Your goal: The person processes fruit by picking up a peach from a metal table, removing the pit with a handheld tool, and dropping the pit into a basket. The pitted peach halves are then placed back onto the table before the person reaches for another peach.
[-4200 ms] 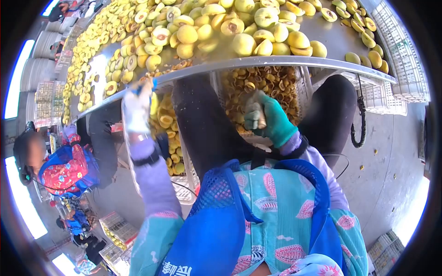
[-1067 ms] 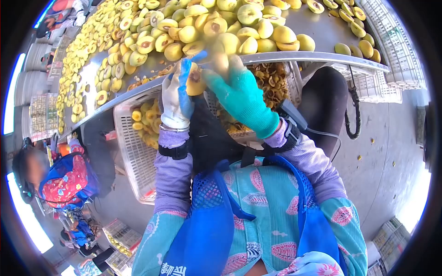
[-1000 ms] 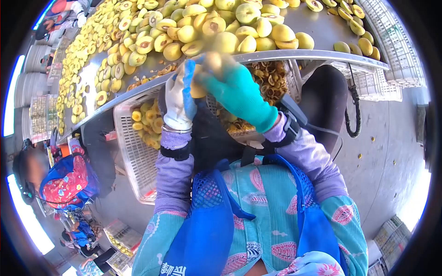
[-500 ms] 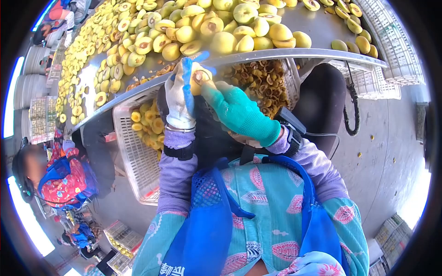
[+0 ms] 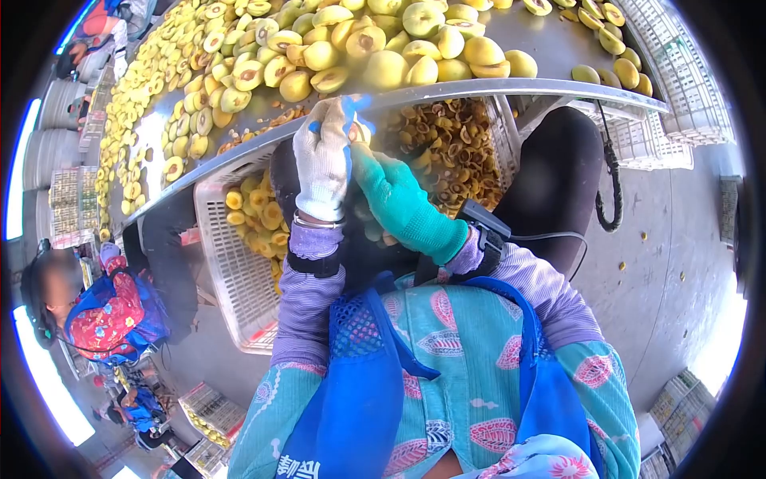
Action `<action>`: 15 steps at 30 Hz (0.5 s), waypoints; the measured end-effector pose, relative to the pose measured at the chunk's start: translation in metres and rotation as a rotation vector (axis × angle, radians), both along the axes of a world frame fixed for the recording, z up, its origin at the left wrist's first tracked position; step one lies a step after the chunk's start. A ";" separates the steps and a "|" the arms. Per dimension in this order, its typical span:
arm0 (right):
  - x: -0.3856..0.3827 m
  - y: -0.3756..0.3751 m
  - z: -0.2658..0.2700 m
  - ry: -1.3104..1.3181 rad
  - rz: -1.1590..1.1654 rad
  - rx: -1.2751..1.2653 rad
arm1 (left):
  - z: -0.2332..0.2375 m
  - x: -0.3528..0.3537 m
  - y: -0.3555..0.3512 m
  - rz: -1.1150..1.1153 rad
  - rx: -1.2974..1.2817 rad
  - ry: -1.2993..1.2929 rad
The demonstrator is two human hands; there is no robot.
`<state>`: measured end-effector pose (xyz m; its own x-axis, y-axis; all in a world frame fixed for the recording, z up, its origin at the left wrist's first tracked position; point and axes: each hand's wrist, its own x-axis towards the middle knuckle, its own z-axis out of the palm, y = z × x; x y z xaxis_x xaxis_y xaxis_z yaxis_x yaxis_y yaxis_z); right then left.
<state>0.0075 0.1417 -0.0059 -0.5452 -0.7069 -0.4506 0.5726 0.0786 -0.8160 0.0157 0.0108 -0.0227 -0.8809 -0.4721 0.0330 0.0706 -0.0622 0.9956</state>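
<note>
Just over the near edge of the table, my left hand (image 5: pixel 321 164), in a white glove with blue fingertips, grips a yellow fruit half (image 5: pixel 361 132), partly covered by the fingers. My right hand (image 5: pixel 408 201), in a teal glove, is closed and meets the fruit from the right; what its fingers hold, if anything, is hidden. Below the hands, brown-orange fruit scraps (image 5: pixel 459 144) fill a container. To the left, a white crate (image 5: pixel 239 299) holds yellow fruit halves (image 5: pixel 259 211).
Many halved yellow fruits (image 5: pixel 319 56) lie on the metal table (image 5: pixel 527 36), whose raised rim (image 5: pixel 447 90) runs before me. White crates (image 5: pixel 678 88) stand at the right. A black cord (image 5: pixel 613 191) hangs from the table. A co-worker in red (image 5: pixel 104 319) sits at the left.
My left hand has turned, so the fruit's cut face shows less and its fingers cover more of it. My right hand has shifted slightly left and down, staying against the fruit.
</note>
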 end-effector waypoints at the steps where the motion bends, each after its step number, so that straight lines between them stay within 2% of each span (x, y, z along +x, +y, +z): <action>1: 0.001 0.000 -0.001 -0.027 -0.002 -0.025 | 0.001 0.002 -0.001 -0.014 -0.049 -0.018; 4: 0.006 0.000 0.001 -0.028 -0.021 -0.010 | -0.002 0.002 -0.005 -0.080 0.025 -0.012; 10: 0.009 0.006 0.003 -0.097 -0.016 -0.054 | -0.001 0.004 -0.013 -0.114 -0.049 -0.185; 13: -0.002 0.008 -0.002 -0.033 0.036 -0.020 | -0.005 0.007 -0.019 -0.282 0.351 -0.062; 14: -0.009 0.008 -0.005 0.007 0.058 0.013 | -0.007 0.007 -0.021 -0.248 0.189 -0.089; 15: -0.014 0.011 -0.012 -0.027 0.045 -0.104 | -0.009 0.006 -0.023 -0.210 0.026 -0.114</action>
<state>-0.0068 0.1525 -0.0180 -0.5002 -0.7741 -0.3880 0.5923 0.0210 -0.8055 0.0216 -0.0118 -0.0317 -0.9573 -0.2772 -0.0821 -0.0593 -0.0897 0.9942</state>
